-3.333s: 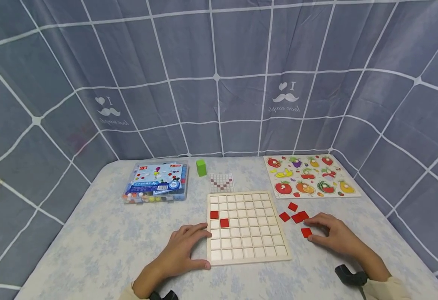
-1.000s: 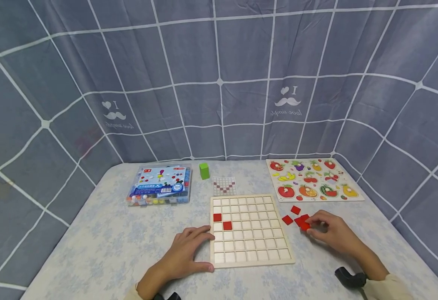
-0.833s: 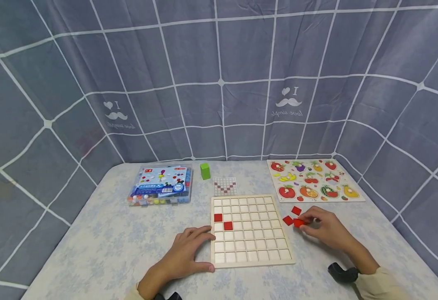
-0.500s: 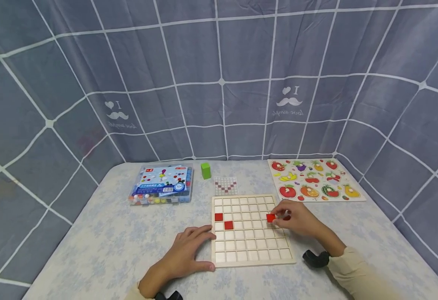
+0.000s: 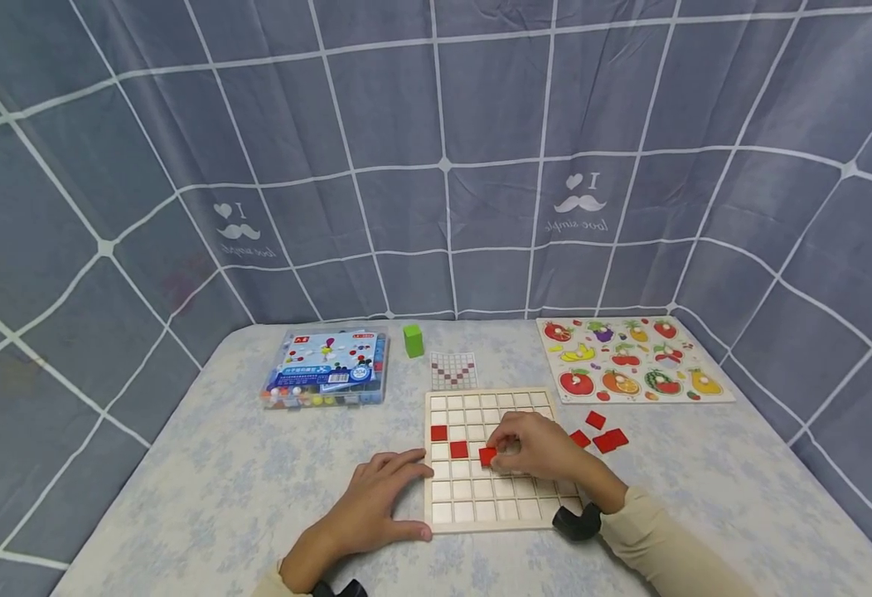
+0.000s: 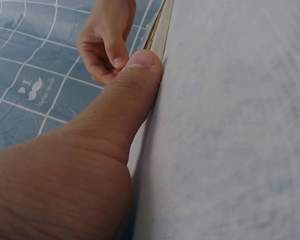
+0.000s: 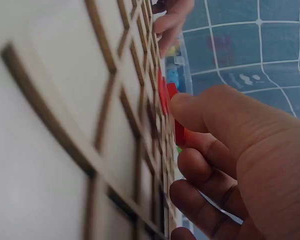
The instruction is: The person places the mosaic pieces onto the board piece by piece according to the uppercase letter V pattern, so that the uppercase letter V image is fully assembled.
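A wooden grid board [image 5: 484,512] with pale square cells lies at the middle of the table. Two red square tiles, one [image 5: 439,433] at the left edge and another [image 5: 458,449] one row nearer, sit in its cells. My right hand [image 5: 540,448] pinches a third red tile [image 5: 486,457] between thumb and fingers, low over the board. In the right wrist view this tile [image 7: 178,120] stands on edge beside the grid bars. My left hand [image 5: 375,507] rests against the board's left side with fingers extended; its thumb [image 6: 137,67] touches the near left corner.
Several loose red tiles [image 5: 611,440] lie right of the board. Behind it is a small pattern card [image 5: 453,371]. A green block [image 5: 413,341] and a clear box [image 5: 324,369] stand back left; a fruit puzzle board [image 5: 675,356] lies back right. A tiled-pattern curtain [image 5: 376,215] surrounds the table.
My right hand took a red tile from the loose pile and carried it left, over the board's right part to near its middle. The left hand has stayed at the board's edge.
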`<state>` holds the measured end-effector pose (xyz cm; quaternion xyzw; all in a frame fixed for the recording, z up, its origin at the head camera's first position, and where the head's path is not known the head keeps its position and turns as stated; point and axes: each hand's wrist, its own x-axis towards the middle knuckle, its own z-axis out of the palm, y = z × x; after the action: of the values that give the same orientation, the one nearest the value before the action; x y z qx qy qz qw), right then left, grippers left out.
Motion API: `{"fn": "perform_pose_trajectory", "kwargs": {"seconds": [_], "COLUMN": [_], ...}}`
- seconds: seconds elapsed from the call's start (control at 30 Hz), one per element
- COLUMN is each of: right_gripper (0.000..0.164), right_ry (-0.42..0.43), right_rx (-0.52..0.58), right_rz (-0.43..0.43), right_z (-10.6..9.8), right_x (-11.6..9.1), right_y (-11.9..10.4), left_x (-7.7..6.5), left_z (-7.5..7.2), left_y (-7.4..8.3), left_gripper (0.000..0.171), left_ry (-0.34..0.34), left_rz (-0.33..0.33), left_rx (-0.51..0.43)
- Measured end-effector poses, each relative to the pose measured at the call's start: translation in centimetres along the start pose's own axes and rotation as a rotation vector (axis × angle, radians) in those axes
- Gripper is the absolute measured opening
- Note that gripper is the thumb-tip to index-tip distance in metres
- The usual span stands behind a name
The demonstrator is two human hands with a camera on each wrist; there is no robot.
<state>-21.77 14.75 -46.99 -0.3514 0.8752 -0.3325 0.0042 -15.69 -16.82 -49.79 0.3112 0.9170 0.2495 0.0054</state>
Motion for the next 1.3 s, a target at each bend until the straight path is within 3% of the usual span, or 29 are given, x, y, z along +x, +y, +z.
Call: {"fn": "perform_pose_trajectory", "kwargs": {"seconds": [0.23,0.67,1.3], "right_gripper": [0.012,0.013,0.009], "right_ry": [-0.029,-0.023,-0.022], "right_rx": [0.021,-0.002,-0.033], "right_rz": [0.019,-0.022,-0.036], "right_z": [0.6,1.4,1.4], "right_x": [0.0,0.2,0.1], "right_y": [0.1,0.4,0.2], "left_x": [0.1,0.1,0.1], "left_z": [0.0,-0.1,0.0], "left_y": [0.0,0.1,0.1], "left_gripper": [0.073,0.074,0.073], "left_ry": [-0.005,0.000,0.008], "left_rz": [-0.004,-0.014,-0.013], "left_rx": [0.012,0.001,0.005]}}
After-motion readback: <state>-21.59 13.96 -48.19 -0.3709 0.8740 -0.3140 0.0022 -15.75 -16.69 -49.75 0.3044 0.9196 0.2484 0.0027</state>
